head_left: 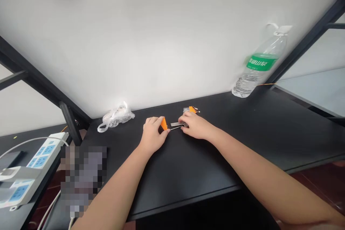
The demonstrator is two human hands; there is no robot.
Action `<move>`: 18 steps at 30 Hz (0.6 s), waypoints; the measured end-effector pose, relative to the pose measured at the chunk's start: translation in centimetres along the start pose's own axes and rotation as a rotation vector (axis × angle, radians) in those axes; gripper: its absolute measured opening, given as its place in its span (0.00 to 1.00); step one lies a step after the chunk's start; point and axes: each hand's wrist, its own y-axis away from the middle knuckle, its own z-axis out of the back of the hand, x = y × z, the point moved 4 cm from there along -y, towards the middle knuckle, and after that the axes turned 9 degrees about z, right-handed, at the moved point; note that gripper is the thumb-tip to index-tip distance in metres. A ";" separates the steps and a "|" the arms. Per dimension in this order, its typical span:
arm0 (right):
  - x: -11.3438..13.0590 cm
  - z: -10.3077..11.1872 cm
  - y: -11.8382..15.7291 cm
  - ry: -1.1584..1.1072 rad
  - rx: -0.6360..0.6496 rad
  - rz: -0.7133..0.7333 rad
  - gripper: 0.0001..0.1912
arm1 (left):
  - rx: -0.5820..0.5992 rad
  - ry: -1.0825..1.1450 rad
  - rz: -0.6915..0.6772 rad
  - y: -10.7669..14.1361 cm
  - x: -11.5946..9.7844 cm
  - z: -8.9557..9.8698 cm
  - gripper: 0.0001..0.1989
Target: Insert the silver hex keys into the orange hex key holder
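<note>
1. The left hand [153,133] pinches an orange holder [164,123] between thumb and fingers, nearer the table's [172,183] back edge than its front.
2. The right hand's [195,125] thumb and fingers close on the bent ends of L-shaped metal keys [176,124].
3. Work seems partway: those keys lie outside the holder; a second orange set [192,109], by the back edge, bears its rods.
4. Tabletop stretches toward the front and right edges; the wall [167,43] limits the back.
</note>
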 end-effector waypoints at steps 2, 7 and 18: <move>-0.2 -0.7 -0.3 0.017 0.003 -0.033 0.09 | 0.014 0.013 -0.006 0.1 -0.2 -0.1 0.23; -0.4 -0.9 -0.4 0.032 0.003 -0.099 0.10 | 0.054 0.047 -0.011 0.5 -0.4 -0.2 0.25; 3.9 -0.5 -0.3 -0.615 0.072 0.036 0.10 | 0.130 0.136 -0.136 1.1 -2.0 0.2 0.23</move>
